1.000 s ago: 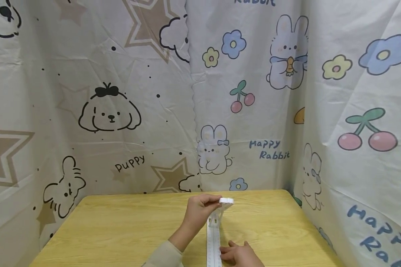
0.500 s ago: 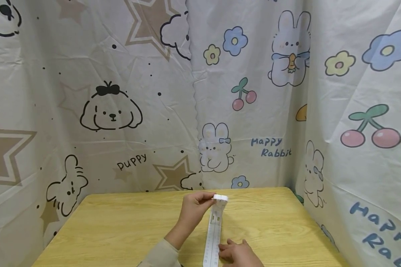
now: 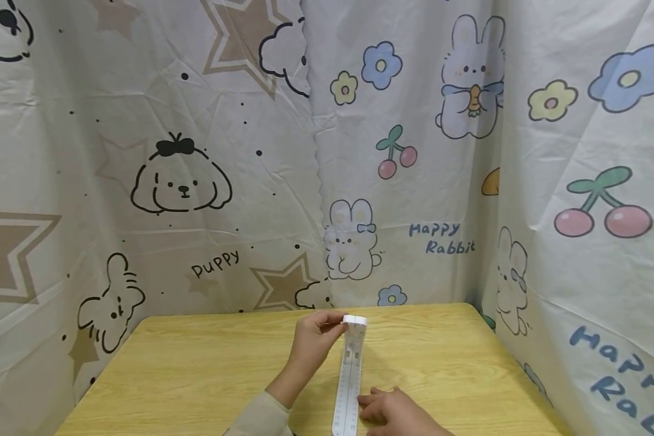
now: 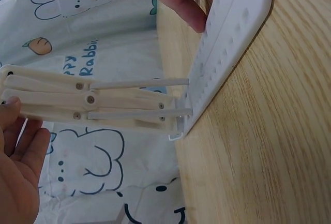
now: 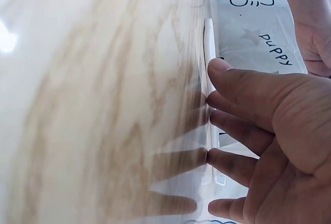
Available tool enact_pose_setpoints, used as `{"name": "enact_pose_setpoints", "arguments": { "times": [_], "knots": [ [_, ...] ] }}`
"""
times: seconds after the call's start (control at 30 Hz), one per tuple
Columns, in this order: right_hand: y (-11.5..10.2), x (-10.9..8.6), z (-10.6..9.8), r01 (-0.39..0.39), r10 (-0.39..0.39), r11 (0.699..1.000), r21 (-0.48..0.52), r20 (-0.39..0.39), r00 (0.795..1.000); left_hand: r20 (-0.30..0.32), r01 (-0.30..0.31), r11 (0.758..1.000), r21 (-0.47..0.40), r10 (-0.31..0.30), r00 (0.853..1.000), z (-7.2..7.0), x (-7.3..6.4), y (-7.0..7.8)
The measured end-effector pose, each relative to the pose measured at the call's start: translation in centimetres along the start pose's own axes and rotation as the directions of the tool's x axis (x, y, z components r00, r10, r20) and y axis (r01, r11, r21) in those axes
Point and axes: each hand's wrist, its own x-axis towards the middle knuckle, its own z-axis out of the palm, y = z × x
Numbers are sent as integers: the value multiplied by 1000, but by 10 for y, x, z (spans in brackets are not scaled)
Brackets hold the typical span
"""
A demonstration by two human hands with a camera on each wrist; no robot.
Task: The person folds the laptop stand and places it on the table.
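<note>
Below our L hand (image 3: 312, 342), pinching a white plastic hinged stand (image 3: 351, 369), we're touching its base (image 3: 346, 399) w/ spread R hand (image 3: 395, 414).

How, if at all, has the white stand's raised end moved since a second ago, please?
Yes: the raised end has shifted left in the head view, from partly below the printed blue flower beyond the table to wholly left of it.
</note>
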Motion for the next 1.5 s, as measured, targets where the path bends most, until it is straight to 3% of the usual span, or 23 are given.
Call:
{"name": "enact_pose_setpoints", "arguments": {
  "times": [0.37,0.73,0.9,1.03,1.17,1.3,1.4,1.5],
  "knots": [
    [1,0,-1,-46,45,998,36,20,999,6,-10,1000,4,10,1000,0,0,0],
    [-2,-4,-7,-45,44,998,39,29,999,96,128,992,16,-129,987,-6,-1,-5],
    [2,-5,-11,-33,30,994,102,30,999,130,153,987,51,-159,979,-8,-2,-12],
    [10,-2,-18,13,-7,994,104,-55,998,135,200,972,126,-217,967,-11,-4,-23],
    [18,8,-26,9,12,994,113,-181,983,147,231,949,214,-265,953,-13,-5,-35],
    [25,22,-34,-40,85,988,149,-306,948,210,225,935,273,-286,935,-15,-2,-47],
    [30,36,-37,-75,136,983,168,-383,914,270,226,918,325,-319,908,-16,2,-54],
    [34,50,-38,-97,156,983,155,-426,891,309,229,898,375,-354,883,-16,6,-61]
  ]
}}
